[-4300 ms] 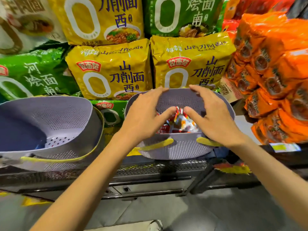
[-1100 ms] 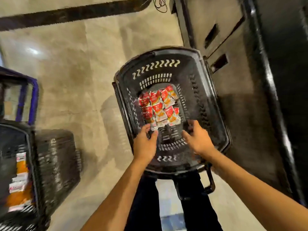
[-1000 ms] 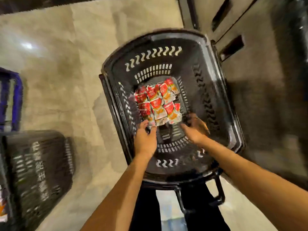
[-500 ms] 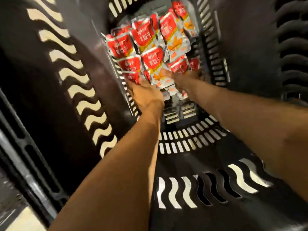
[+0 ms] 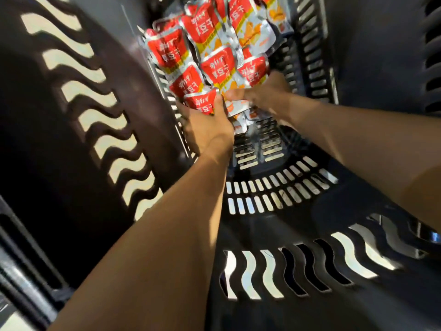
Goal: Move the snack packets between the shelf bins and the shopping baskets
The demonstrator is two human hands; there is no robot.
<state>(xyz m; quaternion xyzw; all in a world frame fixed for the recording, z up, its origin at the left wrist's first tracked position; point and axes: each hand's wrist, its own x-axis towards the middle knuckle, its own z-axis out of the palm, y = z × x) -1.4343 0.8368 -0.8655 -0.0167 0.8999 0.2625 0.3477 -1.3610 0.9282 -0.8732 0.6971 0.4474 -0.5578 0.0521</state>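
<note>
Head view, basket: a black plastic shopping basket fills almost the whole frame, seen from just above its rim and looking down inside. Wavy slots run up its wall at the left of the frame and across the lower right; straight slots ring the floor at centre.

Head view, snack packets: a cluster of red-and-silver snack packets lies on the basket floor in the upper centre of the frame, overlapping one another, with white characters on the red panels and orange printing on the silver parts. The topmost ones are cut off by the upper edge.

Head view, left hand: the left hand reaches in from the lower centre, forearm bare, and sits at the near edge of the cluster. Its thumb presses on the face of the nearest red packet with the fingers curled below it, so it grasps that packet.

Head view, right hand: the right hand comes in from the right of the frame, just beside the left hand, lying over the lower right part of the cluster. Its fingers touch the packets there, but blur hides them and I cannot tell whether they have closed on any.

Head view, lower left corner: dark bars and a pale patch of floor show outside the basket.
</note>
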